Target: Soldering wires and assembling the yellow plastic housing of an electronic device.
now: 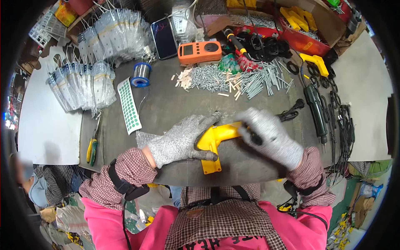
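Observation:
A yellow pistol-shaped plastic tool housing (213, 141) lies on the dark worktop (166, 104) near its front edge. My left hand (181, 139), in a grey knit glove, presses on its left side, thumb along the handle. My right hand (271, 135), also gloved, grips the housing's barrel end together with a dark slim tool whose tip shows under the fingers; a black cable (291, 111) trails away from there.
A heap of small metal pins and pale sticks (233, 79) lies at mid-table. Behind it sit an orange meter (200, 52), a phone (163, 38) and a solder spool (141, 75). Bagged parts (83, 83) stack at left, a green electric screwdriver (316, 110) at right, pliers (91, 150) front left.

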`<action>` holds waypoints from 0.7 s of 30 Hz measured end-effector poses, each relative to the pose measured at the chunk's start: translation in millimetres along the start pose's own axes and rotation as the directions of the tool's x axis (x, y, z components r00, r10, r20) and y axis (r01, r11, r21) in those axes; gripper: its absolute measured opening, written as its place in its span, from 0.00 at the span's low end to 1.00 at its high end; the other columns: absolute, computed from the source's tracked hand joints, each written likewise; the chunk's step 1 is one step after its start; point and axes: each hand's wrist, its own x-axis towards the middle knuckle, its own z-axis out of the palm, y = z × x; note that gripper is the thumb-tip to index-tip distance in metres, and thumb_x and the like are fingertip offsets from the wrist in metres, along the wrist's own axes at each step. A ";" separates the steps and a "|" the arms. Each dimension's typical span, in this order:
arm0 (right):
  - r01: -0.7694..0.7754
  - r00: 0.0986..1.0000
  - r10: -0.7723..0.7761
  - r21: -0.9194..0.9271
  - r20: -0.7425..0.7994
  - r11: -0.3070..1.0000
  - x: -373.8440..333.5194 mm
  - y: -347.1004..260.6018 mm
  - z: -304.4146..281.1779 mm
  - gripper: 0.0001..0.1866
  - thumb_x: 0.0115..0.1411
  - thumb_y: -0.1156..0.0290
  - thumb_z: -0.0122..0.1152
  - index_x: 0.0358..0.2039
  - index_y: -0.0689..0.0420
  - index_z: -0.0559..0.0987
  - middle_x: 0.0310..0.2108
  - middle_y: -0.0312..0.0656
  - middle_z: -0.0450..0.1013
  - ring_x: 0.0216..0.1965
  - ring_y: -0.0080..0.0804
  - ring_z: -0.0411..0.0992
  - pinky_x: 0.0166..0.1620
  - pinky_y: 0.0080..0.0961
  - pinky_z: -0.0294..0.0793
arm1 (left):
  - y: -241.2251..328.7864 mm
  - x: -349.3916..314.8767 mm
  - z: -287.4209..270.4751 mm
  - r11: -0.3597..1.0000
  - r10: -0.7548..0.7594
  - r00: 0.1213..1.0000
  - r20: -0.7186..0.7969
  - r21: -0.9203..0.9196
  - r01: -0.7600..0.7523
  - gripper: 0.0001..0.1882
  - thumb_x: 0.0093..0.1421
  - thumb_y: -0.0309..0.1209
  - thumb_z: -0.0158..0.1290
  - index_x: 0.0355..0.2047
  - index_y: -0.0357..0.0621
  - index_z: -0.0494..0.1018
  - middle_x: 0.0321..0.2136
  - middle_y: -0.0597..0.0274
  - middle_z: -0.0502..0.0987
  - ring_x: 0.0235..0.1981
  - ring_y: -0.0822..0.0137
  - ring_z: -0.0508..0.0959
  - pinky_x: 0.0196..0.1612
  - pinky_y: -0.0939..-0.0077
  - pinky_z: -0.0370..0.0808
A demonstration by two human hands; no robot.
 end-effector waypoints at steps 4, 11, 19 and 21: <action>0.072 0.973 -0.050 -0.093 0.226 0.993 -0.6 -11.6 17.2 0.14 0.57 0.72 0.58 0.45 0.57 0.76 0.38 0.46 0.73 0.43 0.47 0.74 0.44 0.41 0.74 | -0.2 3.3 -4.3 0.999 0.030 0.998 0.055 0.016 -0.031 0.50 0.51 0.56 0.63 0.68 0.47 0.57 0.56 0.38 0.67 0.58 0.40 0.67 0.63 0.50 0.63; 0.115 0.930 -0.052 -0.155 0.363 0.981 -5.3 -22.7 23.6 0.13 0.58 0.69 0.55 0.43 0.56 0.76 0.37 0.46 0.72 0.38 0.44 0.76 0.39 0.40 0.75 | -2.6 4.4 -1.2 0.999 0.017 0.995 0.095 0.046 -0.021 0.45 0.50 0.56 0.64 0.64 0.49 0.64 0.54 0.40 0.67 0.57 0.41 0.67 0.61 0.51 0.64; 0.108 0.964 -0.188 0.377 0.185 0.920 5.6 -40.0 48.8 0.13 0.61 0.75 0.51 0.47 0.58 0.73 0.42 0.44 0.70 0.39 0.37 0.72 0.43 0.29 0.73 | -10.3 -2.3 3.2 0.991 0.125 0.992 0.028 0.042 -0.126 0.44 0.48 0.53 0.67 0.59 0.43 0.67 0.51 0.46 0.70 0.55 0.45 0.69 0.60 0.55 0.66; -0.153 0.988 0.122 0.512 0.094 0.845 -10.3 -22.0 25.3 0.17 0.61 0.75 0.54 0.51 0.58 0.72 0.45 0.44 0.70 0.41 0.35 0.72 0.46 0.30 0.72 | -8.4 -4.7 1.5 0.993 0.114 0.993 -0.027 0.017 -0.114 0.44 0.47 0.52 0.67 0.59 0.43 0.67 0.51 0.47 0.70 0.55 0.45 0.69 0.60 0.55 0.66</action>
